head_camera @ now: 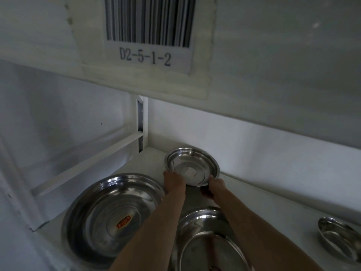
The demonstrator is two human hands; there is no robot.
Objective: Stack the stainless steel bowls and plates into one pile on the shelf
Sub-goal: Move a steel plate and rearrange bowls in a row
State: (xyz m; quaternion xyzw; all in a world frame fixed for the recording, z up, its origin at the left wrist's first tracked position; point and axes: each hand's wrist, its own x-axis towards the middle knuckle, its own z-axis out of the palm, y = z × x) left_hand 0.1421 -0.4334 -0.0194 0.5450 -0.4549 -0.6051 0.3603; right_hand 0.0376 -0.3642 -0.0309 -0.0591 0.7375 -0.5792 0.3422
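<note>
A small steel plate [192,163] is tilted up near the back of the white shelf [273,204]. My left hand [172,179] grips its near left rim and my right hand [215,185] grips its near right rim. A large steel bowl [111,214] with a red sticker sits at the front left. Another steel plate [203,235] lies under my forearms at the front middle. At the right edge sits a small oval steel dish [338,239].
The upper shelf's front edge carries a barcode label [150,34] reading D2-5-1-2 close overhead. A white upright post [141,124] and a side rail [88,165] bound the shelf on the left. The back wall [254,145] stands just behind the held plate.
</note>
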